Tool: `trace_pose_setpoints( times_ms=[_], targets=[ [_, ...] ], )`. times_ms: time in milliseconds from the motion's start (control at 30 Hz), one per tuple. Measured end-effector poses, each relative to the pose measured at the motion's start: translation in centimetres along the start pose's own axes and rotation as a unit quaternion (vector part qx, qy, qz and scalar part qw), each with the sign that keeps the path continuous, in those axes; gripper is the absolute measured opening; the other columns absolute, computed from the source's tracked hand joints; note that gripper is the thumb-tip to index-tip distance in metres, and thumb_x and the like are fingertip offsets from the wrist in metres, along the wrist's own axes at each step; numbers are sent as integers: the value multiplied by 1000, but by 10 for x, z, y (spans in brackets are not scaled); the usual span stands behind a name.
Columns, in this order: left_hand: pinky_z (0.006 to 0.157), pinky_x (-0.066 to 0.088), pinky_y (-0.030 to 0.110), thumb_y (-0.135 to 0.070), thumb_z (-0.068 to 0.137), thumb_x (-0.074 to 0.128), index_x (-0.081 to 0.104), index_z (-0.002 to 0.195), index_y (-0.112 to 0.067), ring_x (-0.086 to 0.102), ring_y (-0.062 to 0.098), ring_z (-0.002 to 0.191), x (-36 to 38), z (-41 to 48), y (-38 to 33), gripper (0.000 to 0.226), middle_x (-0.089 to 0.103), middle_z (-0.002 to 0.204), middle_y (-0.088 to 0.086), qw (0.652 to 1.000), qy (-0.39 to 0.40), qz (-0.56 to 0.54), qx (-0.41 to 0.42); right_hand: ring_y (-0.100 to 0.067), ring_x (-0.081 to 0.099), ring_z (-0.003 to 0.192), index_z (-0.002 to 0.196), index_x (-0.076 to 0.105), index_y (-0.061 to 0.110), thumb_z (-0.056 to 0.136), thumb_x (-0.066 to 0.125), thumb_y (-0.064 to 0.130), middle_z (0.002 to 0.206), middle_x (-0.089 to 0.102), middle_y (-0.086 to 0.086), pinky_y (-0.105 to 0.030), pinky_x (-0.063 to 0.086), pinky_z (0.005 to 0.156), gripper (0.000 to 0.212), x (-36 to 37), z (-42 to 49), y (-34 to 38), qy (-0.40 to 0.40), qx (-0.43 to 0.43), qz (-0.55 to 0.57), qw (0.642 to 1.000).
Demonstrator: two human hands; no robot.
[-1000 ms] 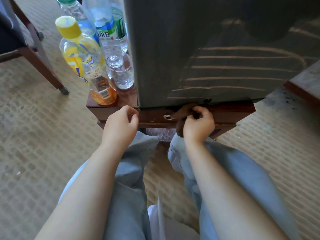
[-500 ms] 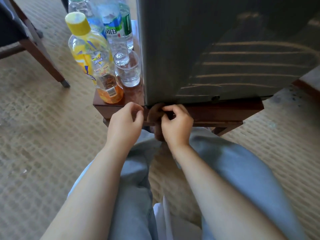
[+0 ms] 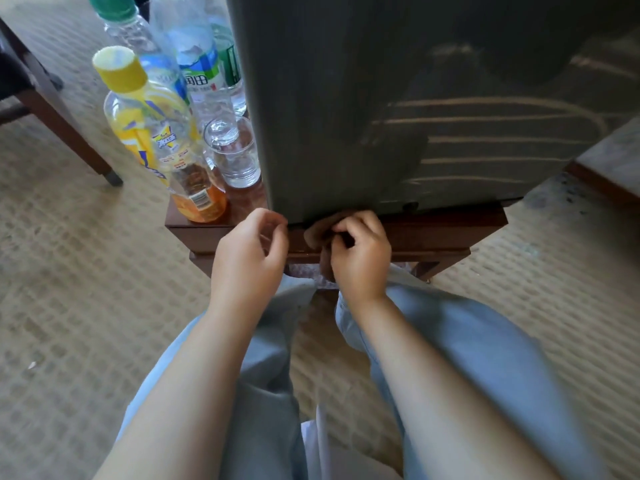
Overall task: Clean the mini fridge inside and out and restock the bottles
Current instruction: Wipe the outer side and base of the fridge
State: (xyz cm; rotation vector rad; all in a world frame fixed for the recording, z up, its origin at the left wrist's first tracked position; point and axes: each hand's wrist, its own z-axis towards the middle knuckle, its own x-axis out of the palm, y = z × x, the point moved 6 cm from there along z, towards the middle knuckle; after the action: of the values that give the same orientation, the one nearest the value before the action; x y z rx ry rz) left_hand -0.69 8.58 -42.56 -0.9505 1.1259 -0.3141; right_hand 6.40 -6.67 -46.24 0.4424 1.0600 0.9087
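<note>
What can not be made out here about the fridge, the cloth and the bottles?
In the head view:
Inside of the mini fridge: only one grey outer side shows, cut off by the top edge.
The brown cloth: mostly covered by the right hand gripping it.
Cap of the tall water bottle: cut off by the top edge.
Whether the left hand pinches anything: its curled fingers hide that.
</note>
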Motion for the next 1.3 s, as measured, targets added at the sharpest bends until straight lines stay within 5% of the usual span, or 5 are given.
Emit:
trace_pose_setpoints(
  times_ms=[367,567,667,1033,1300],
  targets=[
    [70,52,37,-16,89,56,63,97,-17,61,19,78,16,-4,-19,11,66,87,-3,998,-2,8,59,-26,62,87,80,70,-1,73,64,-13,90,63,-15,-33,50,84,15,-92,59,70,-215,-131,41,967],
    [69,48,29,-15,88,58,62,98,-17,55,6,72,13,-4,-17,11,64,89,-6,998,-10,7,54,-30,61,82,72,63,7,65,57,-10,84,58,-5,-33,48,72,19,-16,13,-3,20,17,6,1000],
    [71,50,30,-15,88,57,61,100,-16,56,8,76,13,-11,-18,13,61,92,-9,998,-11,14,60,-29,61,82,72,64,9,65,55,-8,84,59,-4,-36,49,72,20,-13,8,-10,33,56,6,998],
    [74,53,33,-13,89,58,60,106,-16,59,11,81,4,-17,-13,17,58,95,-11,998,-15,2,56,-7,54,96,91,69,1,79,63,-4,98,59,-8,-14,41,89,15,-177,112,125,-244,-186,22,952],
    [73,50,26,-12,88,60,60,105,-14,57,10,83,9,-15,-19,17,55,95,-12,997,-13,5,71,-24,61,79,75,70,11,68,67,-5,82,60,-4,-23,43,72,17,-60,47,23,19,-51,-31,998]
  ],
)
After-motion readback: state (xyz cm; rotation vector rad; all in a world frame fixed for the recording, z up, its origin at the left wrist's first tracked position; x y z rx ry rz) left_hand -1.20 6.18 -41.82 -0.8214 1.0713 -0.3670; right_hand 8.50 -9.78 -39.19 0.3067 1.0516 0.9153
